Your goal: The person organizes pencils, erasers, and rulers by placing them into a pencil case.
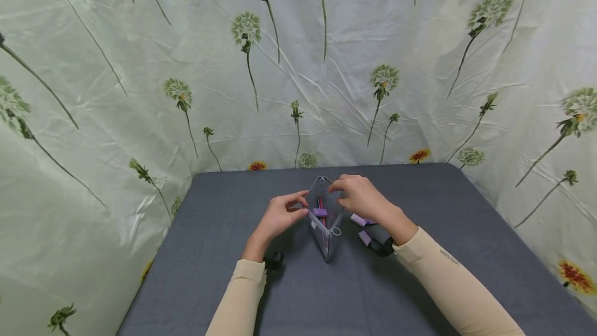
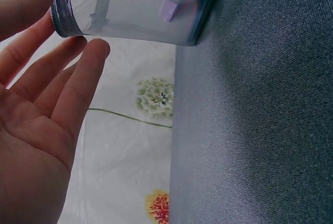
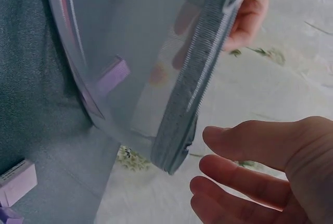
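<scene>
- Head view: gray table (image 1: pixel 224 284), fabric-covered, backed by a crinkled floral backdrop (image 1: pixel 140 66) on three sides.
- At mid-table, a translucent mesh zipper pouch (image 1: pixel 325 222), standing on its edge, mouth spread open between both hands; inside, a red pen-like stick and a purple block (image 1: pixel 320 212).
- Left hand (image 1: pixel 279 217) at the pouch's left rim; in the left wrist view, fingertips (image 2: pixel 96 47) touching the zipper band (image 2: pixel 65 13), fingers straight, palm open, nothing curled round it.
- Right hand (image 1: pixel 359 196) at the right rim, fingers bent over the top edge in the head view; in the right wrist view, fingers (image 3: pixel 244 138) loosely extended just beside the zipper end, apart from it. Pinching or only touching: cannot tell.
- Just right of the pouch, under the right wrist, two small purple blocks (image 1: pixel 360 220) loose on the table.
- Likely handling: light, soft, floppy mesh, prone to collapse and tip; stiffest part the zipper band, so best held there at both rims to keep the mouth open.
</scene>
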Demonstrator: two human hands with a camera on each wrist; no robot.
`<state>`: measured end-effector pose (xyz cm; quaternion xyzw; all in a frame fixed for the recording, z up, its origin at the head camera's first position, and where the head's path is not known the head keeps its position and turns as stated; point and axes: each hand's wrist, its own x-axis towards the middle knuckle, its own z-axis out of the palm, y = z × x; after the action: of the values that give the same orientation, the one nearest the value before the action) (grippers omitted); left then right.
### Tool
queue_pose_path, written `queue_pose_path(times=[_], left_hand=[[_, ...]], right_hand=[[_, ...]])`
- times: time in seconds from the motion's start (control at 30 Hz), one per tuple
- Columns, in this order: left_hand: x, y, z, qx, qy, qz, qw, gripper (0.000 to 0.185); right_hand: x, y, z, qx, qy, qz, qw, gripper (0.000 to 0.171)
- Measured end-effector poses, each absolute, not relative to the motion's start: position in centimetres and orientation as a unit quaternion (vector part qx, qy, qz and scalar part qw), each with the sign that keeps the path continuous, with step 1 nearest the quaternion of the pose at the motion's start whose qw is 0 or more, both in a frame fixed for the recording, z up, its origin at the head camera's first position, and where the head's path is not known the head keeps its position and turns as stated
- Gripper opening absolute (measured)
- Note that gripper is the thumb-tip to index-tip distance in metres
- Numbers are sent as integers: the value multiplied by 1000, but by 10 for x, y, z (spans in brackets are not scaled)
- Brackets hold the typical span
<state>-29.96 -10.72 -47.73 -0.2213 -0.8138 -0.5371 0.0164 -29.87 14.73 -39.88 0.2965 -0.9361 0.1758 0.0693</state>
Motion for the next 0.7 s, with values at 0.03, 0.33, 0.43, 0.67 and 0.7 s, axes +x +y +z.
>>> queue_pose_path(times=[0.03,0.33,0.43,0.67,0.7], left_hand=[[-300,-107,-478,-221,-814,-537,16,7],[-300,-108,-479,-223,-814,-537,10,13],[-300,-108,-478,-223,-816,-533,12,13],[-300,-109,-478,-221,-814,-537,13,5],[-300,-108,-478,-222,-813,-538,12,4]], right_hand=[[-298,150,-399,291,-936,182,71,28],[-290,174,-404,245,-932,245,108,33],[-291,180,-406,231,-931,259,115,33],[-293,192,-416,194,-937,277,89,36],[-294,194,-418,189,-938,279,83,36]])
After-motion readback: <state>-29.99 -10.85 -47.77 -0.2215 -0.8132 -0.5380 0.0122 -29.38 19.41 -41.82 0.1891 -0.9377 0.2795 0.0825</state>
